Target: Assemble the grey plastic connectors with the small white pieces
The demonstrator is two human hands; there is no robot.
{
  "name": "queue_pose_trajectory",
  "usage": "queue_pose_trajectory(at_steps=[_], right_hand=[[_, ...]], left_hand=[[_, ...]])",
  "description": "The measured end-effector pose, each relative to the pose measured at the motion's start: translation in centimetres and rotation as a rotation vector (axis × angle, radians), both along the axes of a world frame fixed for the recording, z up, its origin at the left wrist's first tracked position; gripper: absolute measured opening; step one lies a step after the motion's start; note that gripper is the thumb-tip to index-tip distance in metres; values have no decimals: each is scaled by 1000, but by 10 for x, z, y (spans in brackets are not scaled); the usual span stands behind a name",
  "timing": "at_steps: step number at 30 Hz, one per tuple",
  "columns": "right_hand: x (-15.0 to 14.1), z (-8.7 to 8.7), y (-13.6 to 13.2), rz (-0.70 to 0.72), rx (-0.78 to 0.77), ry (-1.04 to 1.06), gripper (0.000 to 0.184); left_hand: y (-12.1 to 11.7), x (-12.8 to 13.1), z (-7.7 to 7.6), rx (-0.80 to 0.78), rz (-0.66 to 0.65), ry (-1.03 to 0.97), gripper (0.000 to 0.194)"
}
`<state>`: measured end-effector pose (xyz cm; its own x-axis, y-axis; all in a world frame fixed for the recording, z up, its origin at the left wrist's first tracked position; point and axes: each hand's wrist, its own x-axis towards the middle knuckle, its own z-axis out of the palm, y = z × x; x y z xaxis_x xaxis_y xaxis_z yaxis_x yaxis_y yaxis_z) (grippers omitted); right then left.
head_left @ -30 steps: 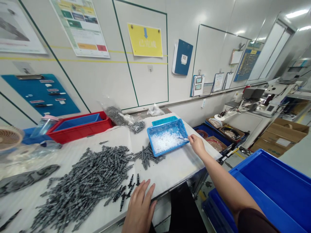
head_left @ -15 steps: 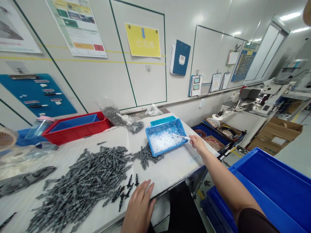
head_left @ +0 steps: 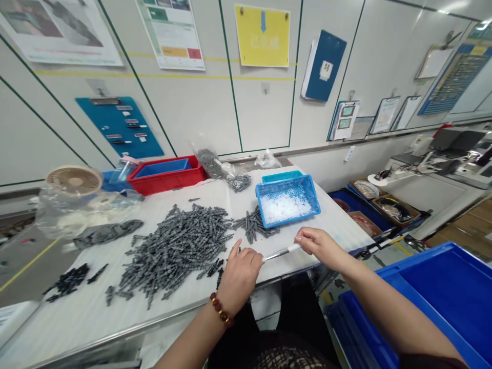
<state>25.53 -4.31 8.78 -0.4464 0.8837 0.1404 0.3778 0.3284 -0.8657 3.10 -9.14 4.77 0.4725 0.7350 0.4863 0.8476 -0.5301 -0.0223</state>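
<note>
My right hand (head_left: 320, 243) is closed round the white handle of a thin metal tool (head_left: 282, 251) that points left along the table's front edge. The tool's tip meets my left hand (head_left: 240, 274), whose fingers are curled near it with the index finger raised; whether they pinch anything is hidden. Just beyond my left hand lies a big heap of grey plastic parts (head_left: 180, 245). A blue basket (head_left: 306, 187) holding small clear-white pieces stands behind my right hand.
A white table (head_left: 338, 225) carries a red bin (head_left: 165, 180), bags of grey parts (head_left: 217, 166), a small fan (head_left: 74, 180) and black parts (head_left: 69, 279) at the left. A large blue crate (head_left: 438, 287) stands on the floor to the right.
My right hand drew the tool back from the blue basket toward the table's front edge. My left hand lifted off the table and closed on the tool's tip. The view swung left.
</note>
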Motion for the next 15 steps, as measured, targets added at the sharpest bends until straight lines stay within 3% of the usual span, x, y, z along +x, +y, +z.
queue_pose_trajectory(at_steps=[5, 11, 13, 15], right_hand=[[-29, -18, -11, 39, 162, -87, 27], [-48, -43, -15, 81, 100, -16, 33], [-36, -42, -2, 15, 81, -13, 36], [-13, -37, 17, -207, 119, -60, 38]], left_hand=[[-13, 10, -10, -31, -2, 0, 21], [-17, 10, -18, -12, -3, -31, 22], [-18, 4, -18, 68, 46, -41, 28], [-19, -4, -19, 146, 98, -68, 41]])
